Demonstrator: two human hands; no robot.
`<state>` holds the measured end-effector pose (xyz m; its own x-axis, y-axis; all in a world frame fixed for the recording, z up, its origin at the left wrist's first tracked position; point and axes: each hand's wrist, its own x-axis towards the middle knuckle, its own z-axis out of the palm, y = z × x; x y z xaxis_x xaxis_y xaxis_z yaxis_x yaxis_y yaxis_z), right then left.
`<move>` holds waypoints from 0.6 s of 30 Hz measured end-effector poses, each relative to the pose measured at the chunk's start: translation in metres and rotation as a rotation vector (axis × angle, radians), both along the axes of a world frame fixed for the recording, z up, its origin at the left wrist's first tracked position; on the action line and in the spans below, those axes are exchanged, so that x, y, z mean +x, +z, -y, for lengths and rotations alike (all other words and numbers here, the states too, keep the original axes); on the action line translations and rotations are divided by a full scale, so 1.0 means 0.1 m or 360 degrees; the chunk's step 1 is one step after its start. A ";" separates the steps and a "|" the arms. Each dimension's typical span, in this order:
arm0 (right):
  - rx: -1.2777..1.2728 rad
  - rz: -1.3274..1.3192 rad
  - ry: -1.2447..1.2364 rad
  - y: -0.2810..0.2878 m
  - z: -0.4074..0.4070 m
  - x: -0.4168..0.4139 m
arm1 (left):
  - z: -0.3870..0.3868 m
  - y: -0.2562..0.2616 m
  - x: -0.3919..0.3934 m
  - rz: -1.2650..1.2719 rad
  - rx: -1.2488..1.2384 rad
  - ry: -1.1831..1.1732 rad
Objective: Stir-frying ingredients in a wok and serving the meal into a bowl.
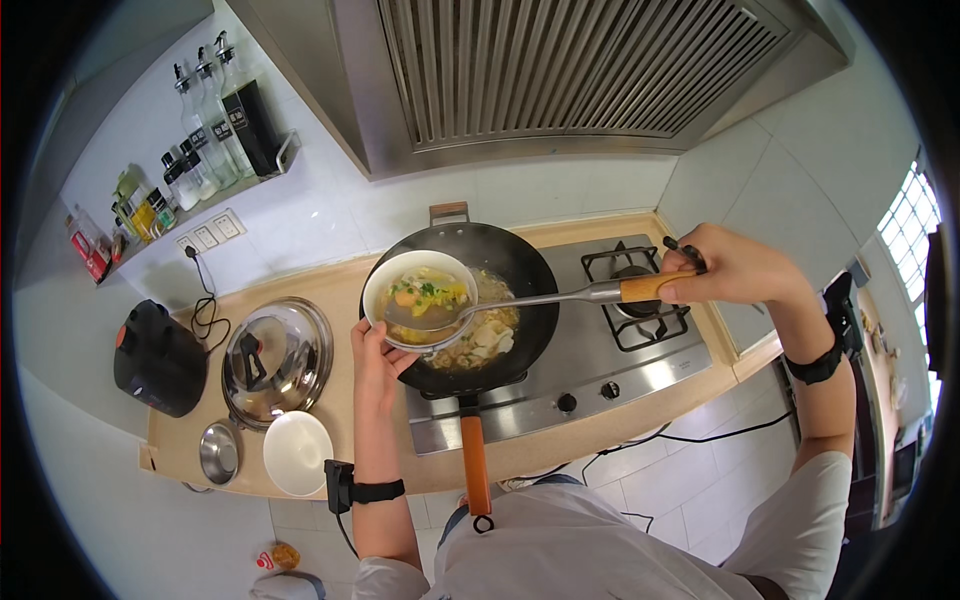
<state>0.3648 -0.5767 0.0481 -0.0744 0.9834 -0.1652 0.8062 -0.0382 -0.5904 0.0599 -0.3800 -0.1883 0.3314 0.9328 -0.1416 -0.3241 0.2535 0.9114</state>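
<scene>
My left hand (381,352) grips the rim of a white bowl (409,262), held over the left part of a black wok (536,255). Inside the bowl lies soup with yellow egg and chopped green onion (427,292). A metal ladle (525,301) with a wooden handle is held in my right hand (720,266). Its scoop dips into the bowl and partly overlaps the food. More broth with pale egg pieces (487,341) shows in the wok below, partly hidden by the bowl. The wok rests on the gas stove, its orange handle (475,465) pointing towards me.
A second burner (637,296) is at the right. On the left of the counter are a domed steel lid (274,367), a white bowl (298,454), a small steel bowl (219,452) and a black appliance (161,360). A range hood (585,146) hangs above; bottles (247,120) line a wall shelf.
</scene>
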 end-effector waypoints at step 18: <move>-0.0212 -0.0964 -0.0402 -0.34 0.27 0.33 | 0.20 -0.01 -0.21 0.0009 -0.0049 0.0143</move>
<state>0.3977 -0.6033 0.0138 0.0374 0.9569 -0.2879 0.2905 -0.2861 -0.9131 0.0394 -0.3996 -0.1889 0.2474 0.9541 -0.1687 -0.3522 0.2507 0.9017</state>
